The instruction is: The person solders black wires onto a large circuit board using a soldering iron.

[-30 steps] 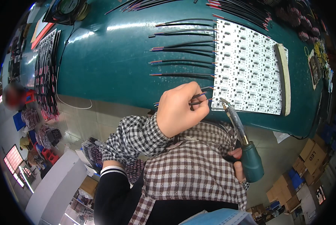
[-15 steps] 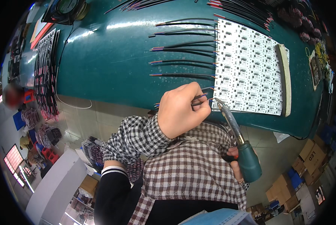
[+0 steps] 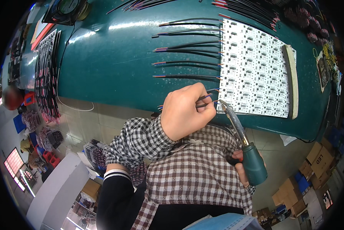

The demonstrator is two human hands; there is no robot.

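My left hand [image 3: 186, 112] is closed at the lower left corner of a white circuit board panel [image 3: 252, 69], pinching thin black-sleeved wires [image 3: 204, 97] between thumb and fingers. Their coloured ends point toward the panel's left edge. From below right, my right hand [image 3: 241, 171] grips a soldering iron [image 3: 254, 165] by its green handle. The iron's tip is at the panel's edge beside the wire ends; whether it touches them is too small to tell. Farther up that edge, several black wires [image 3: 191, 62] stick out to the left. Most of my right hand is hidden behind the handle.
A pale bar [image 3: 291, 82] lies along the panel's right side on the green table [image 3: 114, 65]. Bundles of wires [image 3: 248, 11] lie at the far edge. At the left, wired boards [image 3: 46, 76] hang over the table edge near a fan [image 3: 66, 10].
Both hands stay almost in place. The soldering iron's handle has shifted very slightly up and left, and my left hand has moved a touch; the wires remain pinched.
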